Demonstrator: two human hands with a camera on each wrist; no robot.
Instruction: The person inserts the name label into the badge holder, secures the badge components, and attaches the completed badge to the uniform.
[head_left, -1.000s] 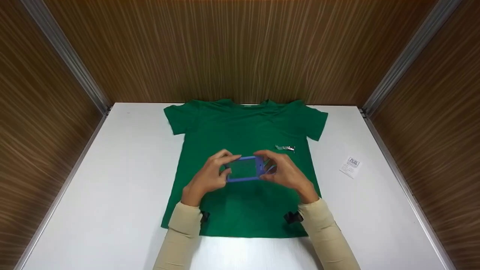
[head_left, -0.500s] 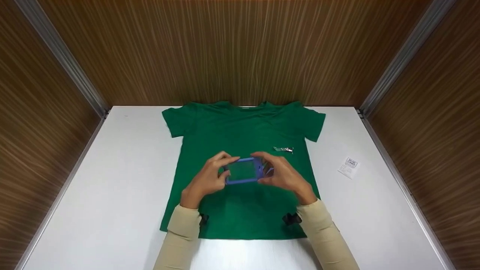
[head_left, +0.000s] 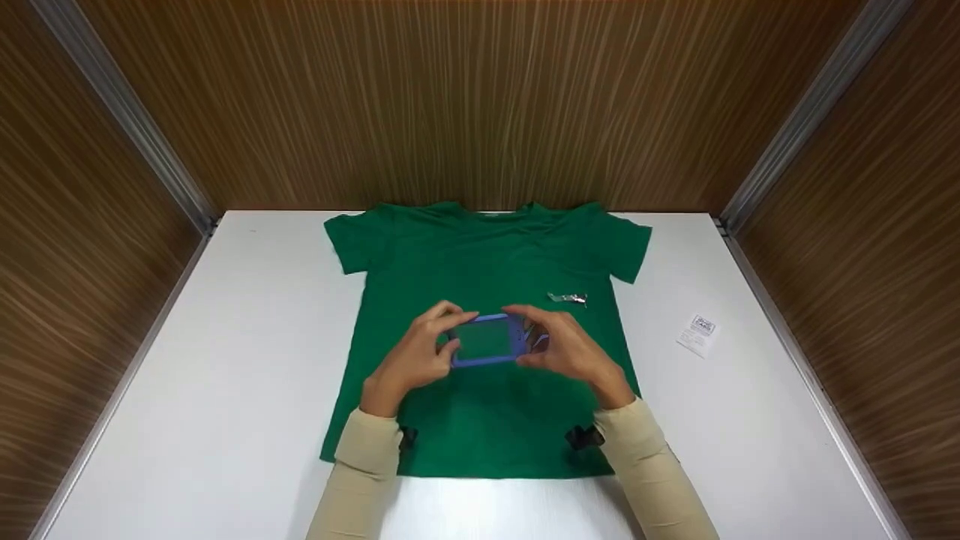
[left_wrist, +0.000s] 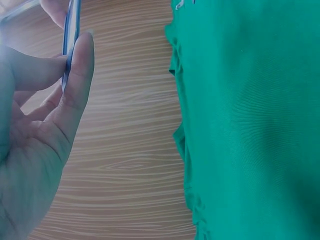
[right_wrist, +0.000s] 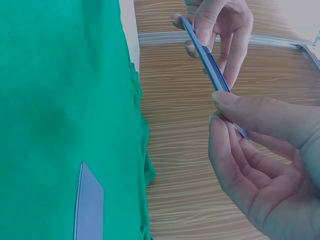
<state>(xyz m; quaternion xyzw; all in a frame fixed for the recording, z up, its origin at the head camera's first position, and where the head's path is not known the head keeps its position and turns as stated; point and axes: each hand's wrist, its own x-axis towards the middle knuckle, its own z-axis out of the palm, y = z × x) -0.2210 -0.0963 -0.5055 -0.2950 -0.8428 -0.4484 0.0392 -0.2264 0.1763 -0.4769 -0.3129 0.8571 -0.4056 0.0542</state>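
Here one blue frame (head_left: 486, 341) is pinched between left hand (head_left: 415, 361) and right hand (head_left: 571, 351), above one green shirt (head_left: 487, 255); one strip (head_left: 568, 298) lies just beyond the right hand.

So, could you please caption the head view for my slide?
Both hands, left hand and right hand, hold a blue frame above a green T-shirt.

Shirt (head_left: 487, 255): plain green, no print. Frame (head_left: 487, 341): blue-violet border, clear centre showing green through it. Table (head_left: 225, 375): white. Walls (head_left: 480, 97): brown wood grain with pale streaks. Sleeves (head_left: 360, 480): beige. Strip (head_left: 568, 298) on the shirt: silvery. Card (head_left: 697, 334): white with dark print.
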